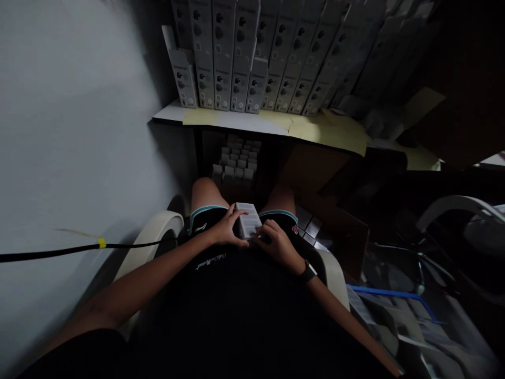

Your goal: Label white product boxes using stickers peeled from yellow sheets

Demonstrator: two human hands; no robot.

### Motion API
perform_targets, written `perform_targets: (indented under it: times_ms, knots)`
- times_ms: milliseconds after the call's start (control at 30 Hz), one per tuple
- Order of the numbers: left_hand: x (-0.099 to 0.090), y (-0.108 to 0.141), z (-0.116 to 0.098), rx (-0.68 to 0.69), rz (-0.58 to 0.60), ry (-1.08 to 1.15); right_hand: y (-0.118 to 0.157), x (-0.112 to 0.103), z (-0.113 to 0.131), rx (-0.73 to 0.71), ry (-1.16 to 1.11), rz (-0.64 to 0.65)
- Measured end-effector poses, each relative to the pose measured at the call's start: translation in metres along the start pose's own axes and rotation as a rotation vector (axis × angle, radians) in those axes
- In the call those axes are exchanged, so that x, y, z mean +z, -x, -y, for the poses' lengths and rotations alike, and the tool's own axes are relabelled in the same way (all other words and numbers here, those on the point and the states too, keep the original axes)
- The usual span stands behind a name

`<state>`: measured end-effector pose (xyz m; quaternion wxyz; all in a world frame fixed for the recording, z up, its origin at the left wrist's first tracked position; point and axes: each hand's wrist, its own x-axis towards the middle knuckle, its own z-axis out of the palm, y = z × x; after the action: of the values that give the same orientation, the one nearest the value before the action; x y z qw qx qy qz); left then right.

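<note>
A small white box (248, 220) with lines of print on its upper face lies over my lap, between my thighs. My left hand (229, 227) grips it from the left side, thumb at the near end and a finger across the top. At the near right corner, my right hand (278, 243) has its fingers curled and pinched against the box edge. The right fingertips are partly hidden, and the print is too small to read. A dark watch band (308, 271) circles my right wrist.
Tall printed cartons (223, 63) stand in rows on a shelf table (244, 121) with yellow paper. Below are several small white boxes (236, 158). A cardboard carton (347, 237) is right of my knees. Chair armrests (148, 245) flank me; a black cable (79, 251) crosses left.
</note>
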<state>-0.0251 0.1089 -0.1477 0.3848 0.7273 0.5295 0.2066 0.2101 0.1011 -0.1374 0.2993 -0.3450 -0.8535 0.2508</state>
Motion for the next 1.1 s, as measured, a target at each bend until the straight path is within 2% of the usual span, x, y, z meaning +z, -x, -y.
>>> perform_targets:
  times_ms: [267, 433, 533, 700, 833, 933, 1000, 1100]
  knots:
    - [0.003, -0.001, 0.007, 0.048, -0.019, -0.023, -0.002, -0.008, -0.002, 0.029, -0.054, 0.090]
    - [0.002, 0.000, 0.011, 0.084, -0.029, -0.045, -0.003, -0.007, -0.002, 0.100, -0.113, 0.051]
    - [0.001, 0.001, 0.011, 0.091, -0.051, -0.041, -0.004, -0.006, -0.004, 0.096, -0.135, 0.079]
    - [0.004, 0.004, 0.012, 0.118, -0.117, -0.013, -0.002, -0.016, -0.003, 0.032, -0.049, 0.136]
    - [0.001, 0.000, 0.007, 0.140, -0.228, -0.044, -0.001, -0.024, 0.011, 0.119, 0.011, 0.177]
    - [0.003, -0.020, -0.011, 0.140, -0.370, -0.043, -0.006, -0.032, 0.017, 0.178, 0.085, 0.161]
    - [0.012, -0.045, -0.030, 0.136, -0.427, 0.002, -0.009, -0.041, 0.012, 0.237, 0.176, 0.081]
    - [0.039, -0.095, -0.063, 0.116, -0.384, 0.068, -0.010, -0.064, -0.013, 0.375, 0.281, -0.095]
